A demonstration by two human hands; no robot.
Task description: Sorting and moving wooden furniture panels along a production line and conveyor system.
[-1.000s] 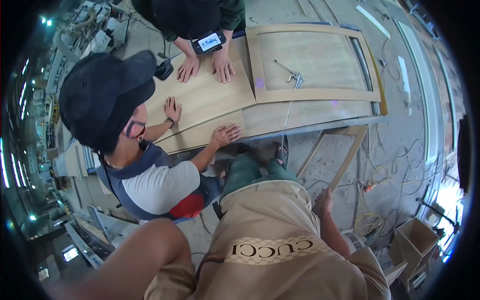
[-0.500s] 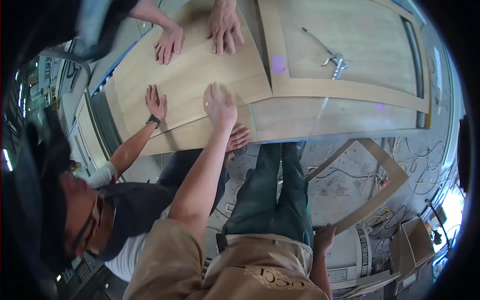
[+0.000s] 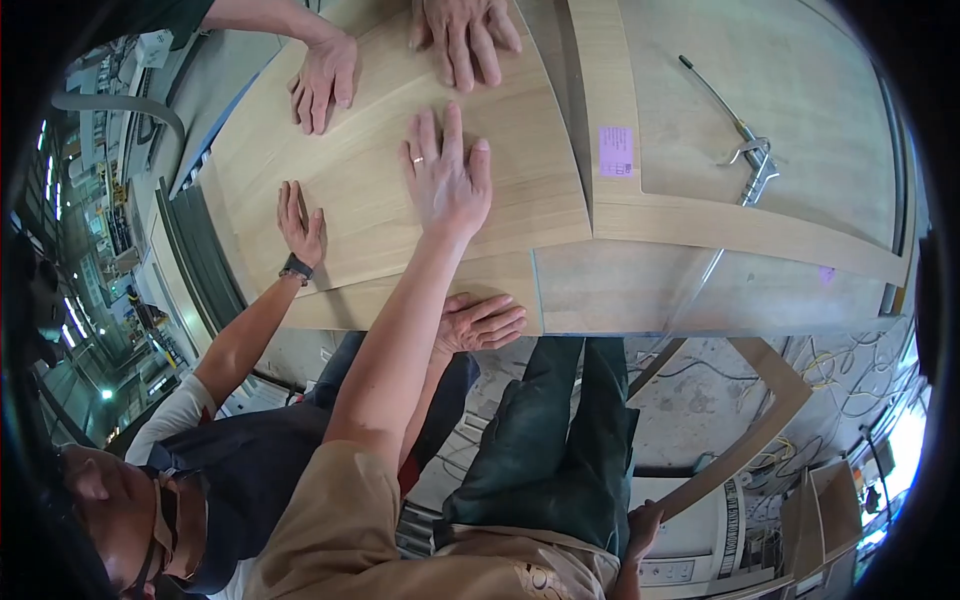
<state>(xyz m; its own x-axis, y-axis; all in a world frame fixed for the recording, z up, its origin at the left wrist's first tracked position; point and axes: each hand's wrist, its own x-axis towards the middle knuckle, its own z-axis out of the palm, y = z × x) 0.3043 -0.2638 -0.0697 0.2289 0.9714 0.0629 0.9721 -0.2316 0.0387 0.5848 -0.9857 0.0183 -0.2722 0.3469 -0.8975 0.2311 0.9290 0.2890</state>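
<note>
Here: L hand flat on veneer sheet; purple label beside.

left hand farther across veneer sheet

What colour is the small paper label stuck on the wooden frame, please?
The label is light purple, showing best in the head view, right of the left hand.

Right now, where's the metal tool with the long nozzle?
The metal tool lies in the head view's upper right, on the framed wooden panel, right of the small purple label.
</note>
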